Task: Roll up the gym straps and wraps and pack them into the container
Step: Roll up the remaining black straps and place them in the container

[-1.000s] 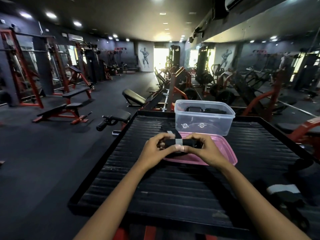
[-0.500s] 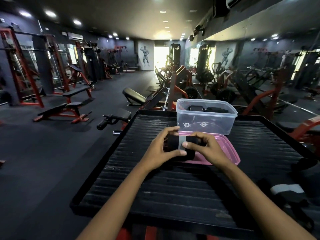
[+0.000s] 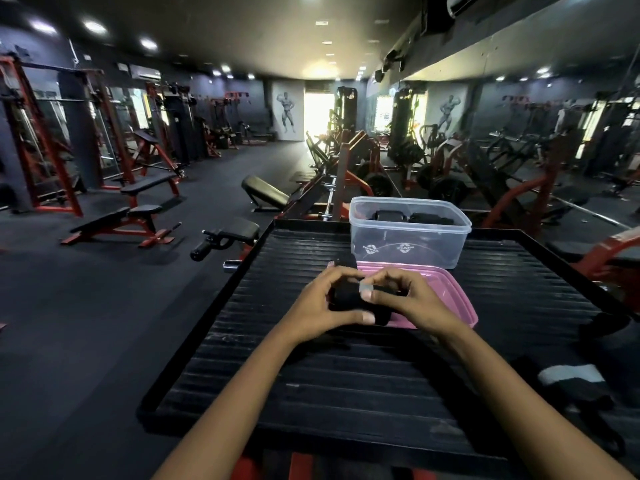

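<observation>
Wrap (image 3: 349, 301) now rolled tighter than a second ago, loose tail shorter. Left hand (image 3: 322, 303) and right hand (image 3: 412, 301) both pinch it. Container (image 3: 408, 233) comes next.

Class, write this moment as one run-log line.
step: rolling | left hand: grips black wrap | right hand: pinches wrap | clear container: open, rolls inside | pink lid: beside it

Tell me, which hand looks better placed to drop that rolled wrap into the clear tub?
Probably the right hand: it pinches the wrap on the side nearer the tub.
</observation>
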A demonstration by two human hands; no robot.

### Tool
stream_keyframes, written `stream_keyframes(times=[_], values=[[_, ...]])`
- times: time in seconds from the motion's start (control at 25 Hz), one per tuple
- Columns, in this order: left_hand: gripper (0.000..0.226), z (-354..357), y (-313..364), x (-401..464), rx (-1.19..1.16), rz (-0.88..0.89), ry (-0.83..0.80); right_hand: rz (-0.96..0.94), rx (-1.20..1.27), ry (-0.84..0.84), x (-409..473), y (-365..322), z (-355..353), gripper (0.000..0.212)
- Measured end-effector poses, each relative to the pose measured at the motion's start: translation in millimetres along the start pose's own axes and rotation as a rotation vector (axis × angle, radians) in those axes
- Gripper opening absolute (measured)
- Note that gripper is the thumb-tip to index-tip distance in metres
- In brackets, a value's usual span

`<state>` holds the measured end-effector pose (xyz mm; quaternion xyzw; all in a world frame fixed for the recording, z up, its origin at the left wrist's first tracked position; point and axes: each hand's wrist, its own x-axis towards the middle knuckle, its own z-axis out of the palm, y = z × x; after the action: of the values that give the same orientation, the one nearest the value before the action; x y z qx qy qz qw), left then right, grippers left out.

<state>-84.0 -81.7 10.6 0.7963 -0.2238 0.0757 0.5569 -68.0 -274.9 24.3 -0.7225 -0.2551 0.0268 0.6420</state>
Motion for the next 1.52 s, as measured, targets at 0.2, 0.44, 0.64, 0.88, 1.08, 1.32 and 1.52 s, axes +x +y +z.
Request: stream_keyframes(times=[0.2,0.44,0.64,0.88,1.08,1.32,1.52], values=[[0.025,-1,2,-2,0.122,0.026,0.094,0.050,0.017,-0.005,-1,0,3,0.027],[0.042,2,2,-2,0.029,-0.095,0.057,0.034,-0.109,-0.035,-2,1,-5,0.032],[0.040,2,0,-2,0.159,0.067,0.108,0.109,-0.039,0.047,1,5,1,0.033],[0.031,7,5,-3,0.135,-0.044,0.134,0.065,-0.144,-0.104,-3,1,-3,0.047],[0.030,14,3,-3,-0.005,-0.100,0.002,0.162,0.119,-0.049,-4,3,9,0.044],[0.025,14,5,-3,-0.045,-0.130,0.020,0.115,-0.064,-0.108,-4,3,6,0.053],[0.037,7,3,-1,-0.123,-0.097,-0.002,0.107,-0.052,0.064,-1,3,6,0.034]])
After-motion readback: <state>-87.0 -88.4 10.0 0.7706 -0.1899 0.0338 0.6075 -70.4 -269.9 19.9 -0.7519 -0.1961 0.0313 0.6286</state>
